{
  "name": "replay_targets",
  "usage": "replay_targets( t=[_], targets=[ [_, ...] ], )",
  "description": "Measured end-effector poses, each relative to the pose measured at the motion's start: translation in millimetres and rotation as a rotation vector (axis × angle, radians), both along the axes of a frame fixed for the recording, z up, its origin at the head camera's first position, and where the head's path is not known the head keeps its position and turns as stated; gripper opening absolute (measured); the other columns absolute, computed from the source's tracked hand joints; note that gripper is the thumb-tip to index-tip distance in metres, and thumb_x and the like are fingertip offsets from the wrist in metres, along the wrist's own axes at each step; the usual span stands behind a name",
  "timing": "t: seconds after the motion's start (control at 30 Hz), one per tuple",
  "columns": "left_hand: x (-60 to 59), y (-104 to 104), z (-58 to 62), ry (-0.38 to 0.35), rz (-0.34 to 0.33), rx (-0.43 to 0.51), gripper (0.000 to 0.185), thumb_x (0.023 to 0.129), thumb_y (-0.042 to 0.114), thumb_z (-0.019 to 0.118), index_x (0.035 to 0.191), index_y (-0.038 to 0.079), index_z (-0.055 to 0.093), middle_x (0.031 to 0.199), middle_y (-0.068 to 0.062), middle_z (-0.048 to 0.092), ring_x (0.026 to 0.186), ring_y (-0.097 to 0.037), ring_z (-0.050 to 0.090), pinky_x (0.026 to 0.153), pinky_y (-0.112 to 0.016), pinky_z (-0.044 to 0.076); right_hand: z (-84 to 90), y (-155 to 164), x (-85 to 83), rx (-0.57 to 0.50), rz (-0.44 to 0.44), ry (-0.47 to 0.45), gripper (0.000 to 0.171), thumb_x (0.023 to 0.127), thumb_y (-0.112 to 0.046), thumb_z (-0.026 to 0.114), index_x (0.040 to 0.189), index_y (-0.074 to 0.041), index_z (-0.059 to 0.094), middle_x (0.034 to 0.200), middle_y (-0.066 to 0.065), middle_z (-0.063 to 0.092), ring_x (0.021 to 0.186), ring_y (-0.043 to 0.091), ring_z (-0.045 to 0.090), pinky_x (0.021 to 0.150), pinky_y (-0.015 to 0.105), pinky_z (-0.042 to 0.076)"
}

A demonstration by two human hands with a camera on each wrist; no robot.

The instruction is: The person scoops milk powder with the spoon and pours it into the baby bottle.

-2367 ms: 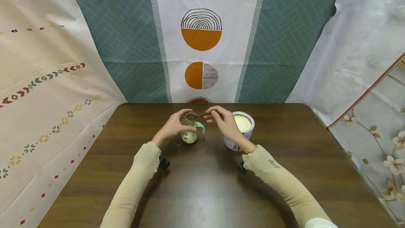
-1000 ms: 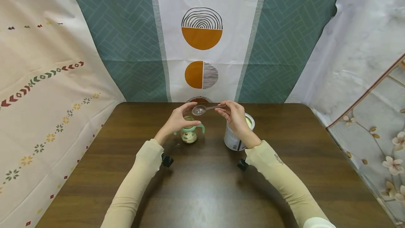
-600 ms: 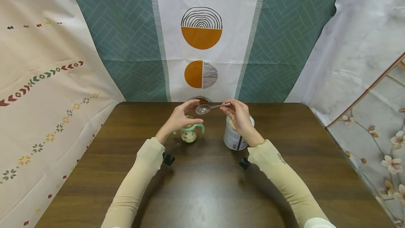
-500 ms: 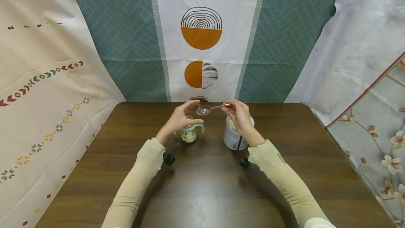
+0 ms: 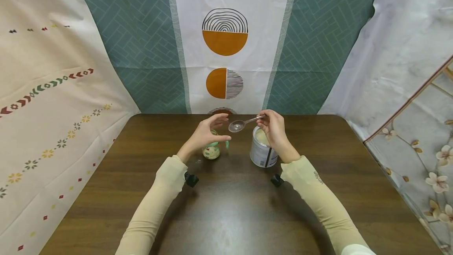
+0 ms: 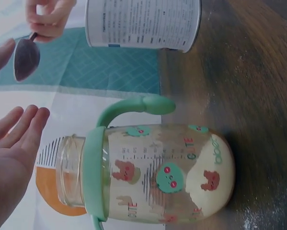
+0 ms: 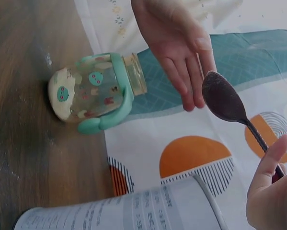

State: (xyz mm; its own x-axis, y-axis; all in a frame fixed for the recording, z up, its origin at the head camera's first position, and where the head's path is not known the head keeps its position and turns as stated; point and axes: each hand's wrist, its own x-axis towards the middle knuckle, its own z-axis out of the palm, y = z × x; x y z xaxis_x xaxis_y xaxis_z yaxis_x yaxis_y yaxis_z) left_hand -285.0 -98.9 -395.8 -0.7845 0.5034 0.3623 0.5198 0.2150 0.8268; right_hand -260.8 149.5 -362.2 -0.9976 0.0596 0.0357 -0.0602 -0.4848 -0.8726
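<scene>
A small clear baby bottle [image 5: 211,151] with a green handled collar [image 6: 96,167] stands without a lid on the dark wooden table [image 5: 226,207]. My left hand [image 5: 211,130] hovers just above its mouth, fingers straight and holding nothing. My right hand [image 5: 272,124] pinches the handle of a small spoon [image 5: 237,126], whose bowl hangs in the air between the bottle and an unlidded tin [image 5: 262,149] of pale powder. The spoon [image 7: 224,99] shows no heap of powder. The tin [image 6: 143,23] stands right of the bottle [image 7: 93,93].
Patterned cloths hang behind the table and on both sides. A few specks of powder lie on the table near the bottle's base [image 5: 199,161]. The near half of the table is bare wood.
My left hand let go of the bottle's neck and now hovers open above it. My right hand carried the spoon up off the bottle's mouth and rightward, toward the tin.
</scene>
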Motion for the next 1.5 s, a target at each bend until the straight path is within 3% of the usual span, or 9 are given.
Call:
replay_targets(
  t=[0.23,0.4,0.63,0.97,1.5],
  targets=[
    [1.2,9.2,3.0,-0.037,-0.032,0.026,0.070,0.077,0.013,0.082,0.139,0.012,0.049,0.133,-0.011,0.056,0.129,-0.030,0.052,0.112,-0.035,0.041,-1.6,14.0,-1.4,-0.023,0.001,0.007,0.028,0.101,-0.006,0.035,0.082,-0.004,0.055,0.072,0.001,0.061,0.054,0.006,0.057,0.050,0.011,0.048],
    [1.5,16.5,4.2,-0.061,-0.055,0.027,0.069,0.078,0.012,0.081,0.138,0.011,0.049,0.134,-0.010,0.056,0.129,-0.024,0.052,0.112,-0.035,0.040,-3.0,23.5,-3.5,-0.047,-0.012,0.010,0.030,0.101,-0.005,0.034,0.080,-0.004,0.055,0.070,0.001,0.061,0.051,0.006,0.055,0.047,0.011,0.047],
    [1.1,22.5,6.9,-0.055,-0.062,0.029,0.068,0.078,0.010,0.080,0.139,0.009,0.049,0.135,-0.013,0.055,0.128,-0.027,0.053,0.111,-0.036,0.041,-4.7,31.3,-8.2,-0.075,-0.060,-0.004,0.032,0.100,-0.005,0.035,0.075,-0.005,0.055,0.066,0.001,0.059,0.048,0.006,0.052,0.043,0.012,0.042],
    [4.0,28.9,2.9,-0.088,-0.080,-0.036,0.068,0.081,0.012,0.078,0.141,0.009,0.046,0.134,-0.013,0.056,0.125,-0.030,0.054,0.107,-0.041,0.045,-11.4,38.7,-10.2,-0.070,-0.123,-0.030,0.032,0.100,-0.007,0.035,0.074,-0.007,0.054,0.064,-0.001,0.055,0.047,0.005,0.046,0.040,0.012,0.035],
    [5.1,52.5,-2.3,-0.112,-0.139,-0.117,0.076,0.081,0.012,0.078,0.145,0.007,0.038,0.139,-0.013,0.051,0.132,-0.026,0.049,0.113,-0.034,0.040,-17.0,55.6,-13.2,-0.081,-0.211,-0.033,0.030,0.100,-0.010,0.036,0.075,-0.007,0.053,0.067,-0.001,0.051,0.050,0.006,0.040,0.041,0.014,0.032]
  ],
)
